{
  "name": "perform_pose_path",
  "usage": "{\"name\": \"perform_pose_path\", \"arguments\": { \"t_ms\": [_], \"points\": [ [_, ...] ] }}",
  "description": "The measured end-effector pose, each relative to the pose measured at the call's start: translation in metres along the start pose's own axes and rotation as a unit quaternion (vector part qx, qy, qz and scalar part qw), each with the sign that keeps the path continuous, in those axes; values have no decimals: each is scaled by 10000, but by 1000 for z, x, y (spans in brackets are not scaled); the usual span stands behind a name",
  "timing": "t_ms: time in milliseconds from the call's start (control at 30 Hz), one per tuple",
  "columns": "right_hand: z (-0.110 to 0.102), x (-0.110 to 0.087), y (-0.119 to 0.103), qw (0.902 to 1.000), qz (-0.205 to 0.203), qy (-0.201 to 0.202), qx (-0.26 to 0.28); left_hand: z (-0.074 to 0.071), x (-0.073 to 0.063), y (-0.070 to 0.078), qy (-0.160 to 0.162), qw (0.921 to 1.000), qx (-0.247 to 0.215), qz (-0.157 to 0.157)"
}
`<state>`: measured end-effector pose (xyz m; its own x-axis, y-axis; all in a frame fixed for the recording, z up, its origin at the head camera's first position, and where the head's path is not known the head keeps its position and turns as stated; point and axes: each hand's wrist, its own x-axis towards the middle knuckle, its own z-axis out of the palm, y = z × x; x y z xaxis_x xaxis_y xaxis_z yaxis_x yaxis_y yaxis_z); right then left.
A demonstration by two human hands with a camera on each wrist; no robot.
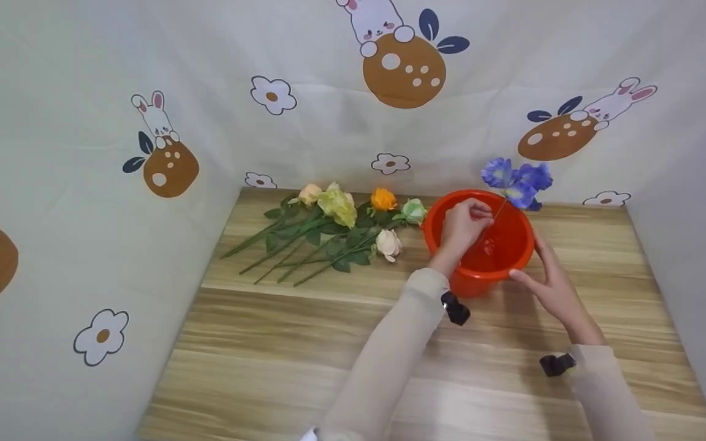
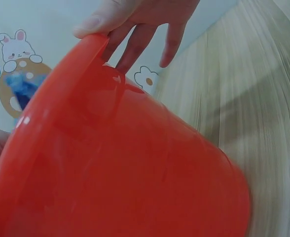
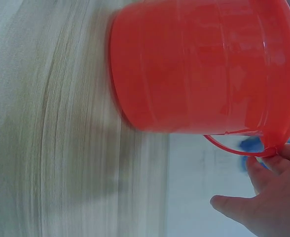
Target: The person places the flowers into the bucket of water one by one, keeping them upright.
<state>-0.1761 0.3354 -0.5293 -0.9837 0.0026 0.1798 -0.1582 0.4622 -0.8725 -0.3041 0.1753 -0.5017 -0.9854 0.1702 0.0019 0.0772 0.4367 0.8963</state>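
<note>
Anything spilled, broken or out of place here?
Nothing stands out. The red bucket stands on the table, gripped at its rim by the right hand; the left hand holds up the blue flowers; the other flowers lie together. No spill or damage shows.

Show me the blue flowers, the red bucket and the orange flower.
Blue flowers [image 1: 518, 191]: head view, on the petals.
Red bucket [image 1: 474, 286]: head view, on the outer wall, below the rim.
Orange flower [image 1: 383, 199]: head view, on the bloom.
</note>
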Motion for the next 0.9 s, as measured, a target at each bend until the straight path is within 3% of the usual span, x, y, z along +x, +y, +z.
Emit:
{"name": "perform_pose_path", "arguments": {
  "t_ms": [133, 367, 633, 767, 900],
  "points": [
    [3, -2, -15, 9997, -10, -82, 215, -7, -2, -1, 77, 9993, -338, 162],
    [0, 1, 0, 9998, -28, -70, 186, -28, -8, 7, -172, 9921, -1160, 439],
    [0, 1, -5, 9993, -104, -131, 331, -55, -14, 5, -241, 9830, -1752, 484],
    [0, 2, 10, 9996, -17, -148, 239, -69, -18, 3, -215, 9820, -1816, 467],
    [-1, 2, 15, 9995, 74, -163, 255, -85, -20, 2, -234, 9857, -1585, 526]
  ]
}}
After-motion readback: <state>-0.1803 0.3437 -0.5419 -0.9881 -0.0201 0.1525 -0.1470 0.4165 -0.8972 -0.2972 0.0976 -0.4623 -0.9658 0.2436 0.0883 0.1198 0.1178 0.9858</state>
